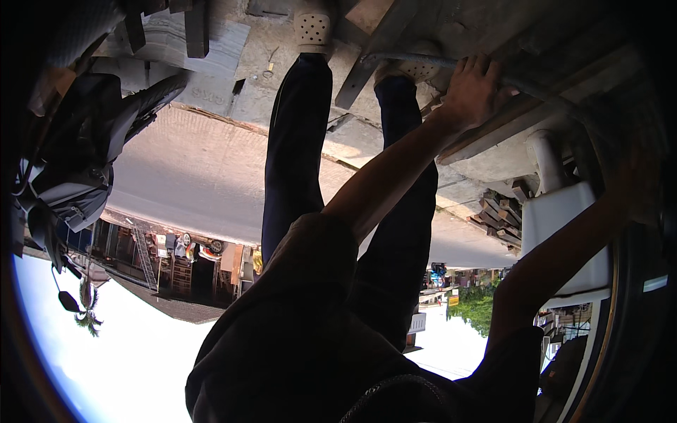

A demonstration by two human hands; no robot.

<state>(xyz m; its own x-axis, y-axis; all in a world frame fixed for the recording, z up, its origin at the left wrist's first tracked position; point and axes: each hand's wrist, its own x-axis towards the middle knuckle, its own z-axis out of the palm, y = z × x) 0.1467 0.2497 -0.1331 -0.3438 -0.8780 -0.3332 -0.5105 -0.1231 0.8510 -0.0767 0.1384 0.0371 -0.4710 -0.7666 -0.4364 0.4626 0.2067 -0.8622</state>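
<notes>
My left hand (471, 92) reaches across in front of my legs, its fingers curled over a long grey bar (427, 60). One end of the bar bends near my shoe, and the rest runs right into shadow. Close under that hand lies a wooden beam (493, 130). My right hand (638, 185) stretches out to the far right rim, where it is very dark. Its fingers do not show clearly, nor does anything it may touch.
Light perforated clogs (312, 29) are on my feet on the concrete. Another beam (377, 49) lies between them. A parked motorcycle (77, 155) stands left. A white bulky object (560, 218) and stacked timber pieces (499, 217) are right. Behind me runs a paved road (190, 176).
</notes>
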